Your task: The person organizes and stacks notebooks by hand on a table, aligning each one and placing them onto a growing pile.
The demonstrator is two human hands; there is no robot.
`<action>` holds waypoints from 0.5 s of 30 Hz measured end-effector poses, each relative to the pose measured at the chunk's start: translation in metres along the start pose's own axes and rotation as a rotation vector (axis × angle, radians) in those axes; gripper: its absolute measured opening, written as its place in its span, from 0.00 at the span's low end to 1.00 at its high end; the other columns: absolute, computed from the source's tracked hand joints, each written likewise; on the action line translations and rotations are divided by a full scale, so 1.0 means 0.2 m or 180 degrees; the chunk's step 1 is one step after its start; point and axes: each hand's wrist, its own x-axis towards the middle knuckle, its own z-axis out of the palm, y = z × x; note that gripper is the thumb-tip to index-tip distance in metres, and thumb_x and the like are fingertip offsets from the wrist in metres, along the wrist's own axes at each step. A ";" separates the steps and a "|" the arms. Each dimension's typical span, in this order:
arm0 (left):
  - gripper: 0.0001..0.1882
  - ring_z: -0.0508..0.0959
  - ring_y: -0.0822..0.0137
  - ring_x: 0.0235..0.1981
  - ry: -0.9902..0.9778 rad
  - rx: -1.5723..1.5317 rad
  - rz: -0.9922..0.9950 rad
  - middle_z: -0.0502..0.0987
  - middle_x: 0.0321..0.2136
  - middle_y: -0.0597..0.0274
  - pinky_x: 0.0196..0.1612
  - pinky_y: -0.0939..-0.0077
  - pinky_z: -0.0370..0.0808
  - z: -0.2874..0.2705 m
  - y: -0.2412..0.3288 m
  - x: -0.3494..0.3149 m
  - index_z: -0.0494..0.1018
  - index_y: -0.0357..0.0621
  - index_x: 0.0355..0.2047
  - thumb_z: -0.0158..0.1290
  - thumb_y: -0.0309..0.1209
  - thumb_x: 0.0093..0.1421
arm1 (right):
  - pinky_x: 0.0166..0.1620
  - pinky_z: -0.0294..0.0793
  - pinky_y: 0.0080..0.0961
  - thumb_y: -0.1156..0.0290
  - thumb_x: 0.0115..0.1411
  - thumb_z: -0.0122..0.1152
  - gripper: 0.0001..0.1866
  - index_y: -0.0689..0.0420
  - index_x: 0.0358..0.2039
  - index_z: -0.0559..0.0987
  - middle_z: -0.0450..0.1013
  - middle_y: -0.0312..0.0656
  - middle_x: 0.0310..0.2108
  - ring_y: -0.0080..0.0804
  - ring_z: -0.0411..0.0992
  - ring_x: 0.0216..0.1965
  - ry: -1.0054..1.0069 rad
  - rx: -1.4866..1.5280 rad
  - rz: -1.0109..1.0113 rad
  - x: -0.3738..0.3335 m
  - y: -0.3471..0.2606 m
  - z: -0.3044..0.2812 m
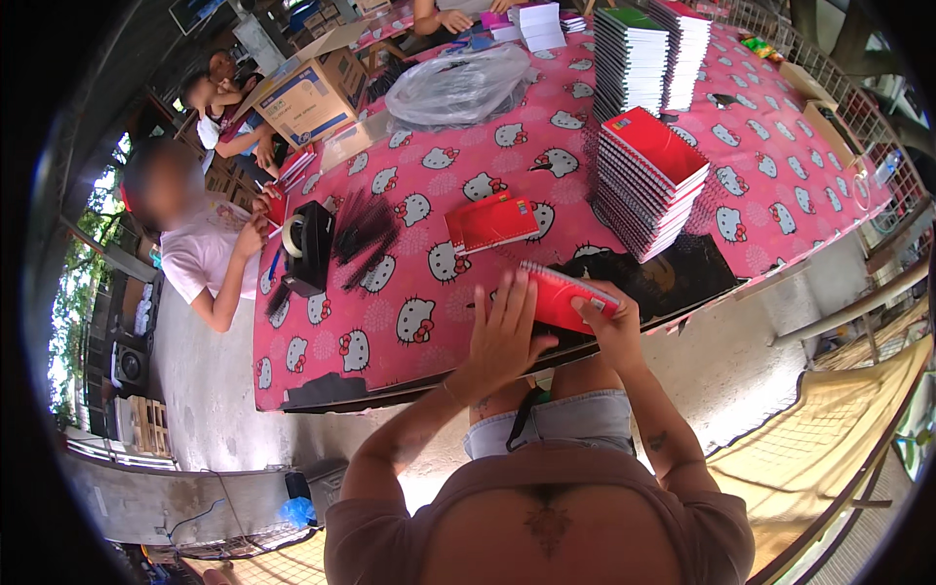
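I hold a small red spiral notebook (pixel 565 297) at the table's near edge. My left hand (pixel 505 331) lies flat against its left side, fingers spread upward. My right hand (pixel 612 327) grips its right end. Two more red notebooks (pixel 490 222) lie on the pink cartoon-cat tablecloth (pixel 409 322) just beyond. A tilted stack of red-covered spiral notebooks (pixel 648 180) stands to the right of them. A black sheet (pixel 673 278) lies under my right hand's side of the table.
Tall notebook stacks (pixel 648 54) stand at the far side, beside a clear plastic bag (pixel 458 88) and a cardboard box (pixel 307 97). A black tape dispenser (pixel 310 249) and black spiral combs (pixel 363 234) lie at left. Other people sit at the table's left and far ends.
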 end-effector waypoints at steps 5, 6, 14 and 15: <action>0.43 0.50 0.41 0.72 0.0076 0.0627 -0.0278 0.55 0.68 0.38 0.67 0.31 0.40 -0.20 -0.13 0.35 0.56 0.30 0.67 0.37 0.59 0.68 | 0.44 0.72 0.16 0.76 0.63 0.64 0.12 0.63 0.46 0.81 0.79 0.33 0.37 0.15 0.72 0.38 -0.0288 -0.0326 -0.0134 0.03 -0.02 0.00; 0.42 0.50 0.43 0.72 -0.0072 0.0400 -0.0175 0.54 0.69 0.38 0.67 0.31 0.40 -0.17 -0.11 0.33 0.56 0.32 0.67 0.38 0.58 0.68 | 0.44 0.72 0.16 0.76 0.63 0.64 0.12 0.63 0.46 0.81 0.79 0.33 0.37 0.16 0.72 0.38 -0.0292 -0.0277 -0.0093 0.03 -0.04 0.00; 0.44 0.55 0.41 0.70 0.0070 0.0767 -0.0010 0.58 0.67 0.38 0.66 0.33 0.45 -0.20 -0.06 0.32 0.60 0.31 0.65 0.35 0.62 0.67 | 0.45 0.74 0.18 0.77 0.62 0.64 0.13 0.64 0.48 0.80 0.79 0.36 0.40 0.17 0.73 0.40 -0.0428 -0.0079 0.0111 -0.01 -0.09 -0.01; 0.43 0.56 0.43 0.70 0.0002 0.0551 0.0148 0.59 0.67 0.40 0.67 0.35 0.45 -0.13 -0.02 0.21 0.61 0.33 0.65 0.37 0.61 0.66 | 0.45 0.74 0.18 0.77 0.62 0.64 0.13 0.65 0.48 0.80 0.79 0.36 0.40 0.17 0.73 0.40 -0.0376 0.0036 0.0174 -0.01 -0.12 -0.02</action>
